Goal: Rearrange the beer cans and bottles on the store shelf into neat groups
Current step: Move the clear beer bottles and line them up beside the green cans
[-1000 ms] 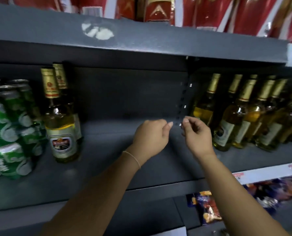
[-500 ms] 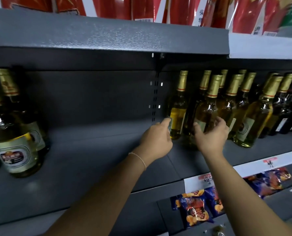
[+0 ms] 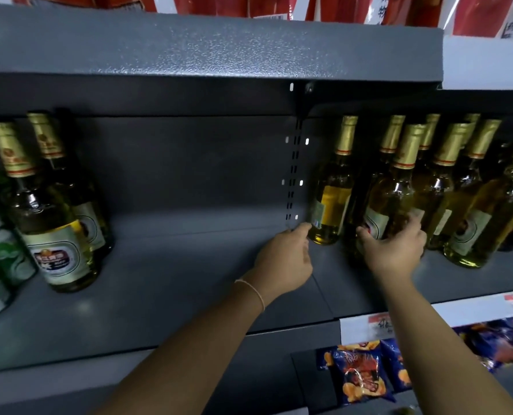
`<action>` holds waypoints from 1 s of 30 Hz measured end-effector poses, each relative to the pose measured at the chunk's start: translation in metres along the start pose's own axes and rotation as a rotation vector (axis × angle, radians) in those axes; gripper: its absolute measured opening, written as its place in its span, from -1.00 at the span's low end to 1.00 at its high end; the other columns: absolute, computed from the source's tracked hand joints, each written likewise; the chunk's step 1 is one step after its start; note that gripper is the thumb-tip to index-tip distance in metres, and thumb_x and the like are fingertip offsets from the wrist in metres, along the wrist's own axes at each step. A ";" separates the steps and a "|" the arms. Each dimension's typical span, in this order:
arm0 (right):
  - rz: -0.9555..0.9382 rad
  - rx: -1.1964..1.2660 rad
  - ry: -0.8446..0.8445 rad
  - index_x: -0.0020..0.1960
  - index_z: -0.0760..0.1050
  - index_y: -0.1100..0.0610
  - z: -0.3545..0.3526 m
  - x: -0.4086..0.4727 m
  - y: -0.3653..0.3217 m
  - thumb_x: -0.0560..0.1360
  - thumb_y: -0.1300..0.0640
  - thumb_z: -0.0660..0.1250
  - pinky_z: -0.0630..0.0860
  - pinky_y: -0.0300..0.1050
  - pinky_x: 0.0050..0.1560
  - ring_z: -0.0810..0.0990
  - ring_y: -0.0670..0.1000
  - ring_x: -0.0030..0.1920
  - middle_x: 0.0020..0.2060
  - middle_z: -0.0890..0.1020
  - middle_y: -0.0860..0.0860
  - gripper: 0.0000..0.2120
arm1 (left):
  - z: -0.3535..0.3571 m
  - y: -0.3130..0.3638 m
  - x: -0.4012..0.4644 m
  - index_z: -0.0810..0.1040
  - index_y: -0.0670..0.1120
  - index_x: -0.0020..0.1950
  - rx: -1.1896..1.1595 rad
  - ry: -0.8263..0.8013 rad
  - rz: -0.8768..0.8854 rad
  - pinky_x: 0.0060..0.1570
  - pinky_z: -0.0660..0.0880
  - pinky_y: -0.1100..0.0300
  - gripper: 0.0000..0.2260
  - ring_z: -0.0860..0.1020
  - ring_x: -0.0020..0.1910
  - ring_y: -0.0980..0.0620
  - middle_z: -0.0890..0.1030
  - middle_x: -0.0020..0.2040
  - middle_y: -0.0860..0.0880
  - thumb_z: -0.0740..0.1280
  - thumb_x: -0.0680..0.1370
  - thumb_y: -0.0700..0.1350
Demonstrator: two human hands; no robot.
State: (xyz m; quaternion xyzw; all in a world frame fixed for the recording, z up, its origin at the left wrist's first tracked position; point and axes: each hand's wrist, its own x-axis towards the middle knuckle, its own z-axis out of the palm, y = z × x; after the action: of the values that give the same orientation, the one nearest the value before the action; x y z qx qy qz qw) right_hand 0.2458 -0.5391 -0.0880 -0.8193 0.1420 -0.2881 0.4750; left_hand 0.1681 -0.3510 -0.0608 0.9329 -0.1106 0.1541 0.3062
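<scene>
Several gold-capped bottles of pale beer [image 3: 470, 217] stand crowded at the right of the dark grey shelf [image 3: 189, 280]. My right hand [image 3: 395, 250] grips the lower body of a front bottle [image 3: 389, 196], thumb on its left and fingers round its right. My left hand [image 3: 282, 259] is at the foot of the leftmost bottle of that group [image 3: 334, 199]; its thumb tip touches the bottle's lower left side and its fingers are curled and hidden. At the far left stand two more labelled bottles [image 3: 54, 235] next to stacked green cans [image 3: 6, 256].
The upper shelf [image 3: 219, 49] hangs low over the bottle tops, with red packs [image 3: 339, 7] on it. A slotted upright [image 3: 292, 175] runs down the back wall behind my left hand. Snack bags [image 3: 360, 372] lie on the shelf below, under a white price strip [image 3: 458, 313].
My view and both hands have shifted right, from mid-shelf to the right bottle group. My right hand has closed round a front bottle; my left hand has reached the leftmost bottle's base.
</scene>
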 end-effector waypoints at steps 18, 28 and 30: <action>-0.100 0.218 -0.365 0.50 0.26 0.04 0.016 -0.093 -0.037 0.22 -0.04 0.65 0.37 0.02 0.42 0.38 -0.01 0.37 0.41 0.41 0.06 -0.03 | -0.048 -0.048 -0.042 0.27 -0.07 0.50 -0.088 -0.001 -0.129 0.27 0.43 0.17 -0.52 0.49 0.23 0.00 0.49 0.32 -0.06 0.18 0.57 -0.23; -0.161 0.308 -0.570 -0.01 0.38 -0.55 0.061 -0.177 -0.096 0.15 -0.03 0.66 0.52 0.07 0.26 0.57 -0.02 0.18 0.19 0.59 -0.07 -0.34 | -0.119 -0.123 -0.108 0.34 -0.10 0.46 -0.050 -0.021 -0.282 0.27 0.42 0.21 -0.52 0.47 0.26 0.03 0.50 0.32 -0.05 0.32 0.54 -0.21; -0.181 0.337 -0.620 0.03 0.44 -0.44 0.072 -0.195 -0.107 0.20 0.08 0.67 0.53 -0.03 0.21 0.58 -0.05 0.14 0.17 0.60 -0.06 -0.36 | -0.134 -0.136 -0.122 0.38 -0.13 0.44 -0.052 -0.005 -0.297 0.25 0.44 0.20 -0.53 0.49 0.25 0.02 0.53 0.30 -0.08 0.29 0.52 -0.26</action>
State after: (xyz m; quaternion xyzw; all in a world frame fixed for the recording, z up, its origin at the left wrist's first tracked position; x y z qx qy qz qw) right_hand 0.1304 -0.3360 -0.0896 -0.7872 -0.1312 -0.0860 0.5964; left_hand 0.0659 -0.1489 -0.0747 0.9312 0.0239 0.1016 0.3494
